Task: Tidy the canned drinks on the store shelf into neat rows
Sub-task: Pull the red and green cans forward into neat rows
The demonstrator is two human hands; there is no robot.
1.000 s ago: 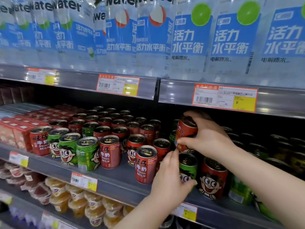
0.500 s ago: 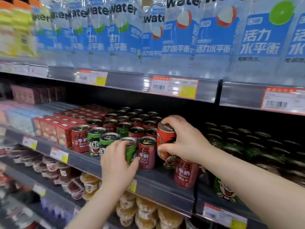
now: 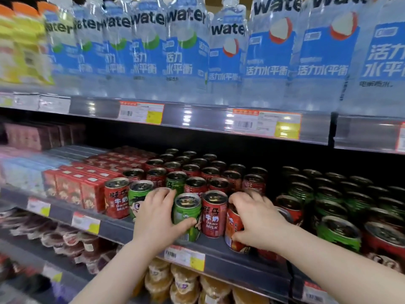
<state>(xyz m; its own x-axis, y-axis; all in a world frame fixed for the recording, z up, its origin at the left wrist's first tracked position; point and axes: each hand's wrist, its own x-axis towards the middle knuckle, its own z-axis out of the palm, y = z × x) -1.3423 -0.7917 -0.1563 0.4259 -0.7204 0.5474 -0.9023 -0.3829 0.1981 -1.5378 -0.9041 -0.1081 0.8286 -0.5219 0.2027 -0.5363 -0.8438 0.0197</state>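
Red and green milk-drink cans stand in rows on the middle shelf (image 3: pixel 118 229). My left hand (image 3: pixel 158 218) is curled round a green can (image 3: pixel 187 212) at the front edge, thumb across its front. My right hand (image 3: pixel 256 220) grips a red can (image 3: pixel 233 229) from above and in front, just right of an upright red can (image 3: pixel 213 213) labelled drink milk. Another red can (image 3: pixel 117 197) and a green can (image 3: pixel 139 197) stand at the front left. More green cans (image 3: pixel 337 232) sit to the right.
Red cartons (image 3: pixel 72 189) fill the shelf left of the cans. Large water bottles (image 3: pixel 186 53) line the shelf above, with price tags (image 3: pixel 141 113) on its rail. Jelly cups (image 3: pixel 179 284) and packets lie on the shelf below.
My right hand has brought the red can down from above the row to the shelf front. My left hand stays on a green can. The view has shifted left.
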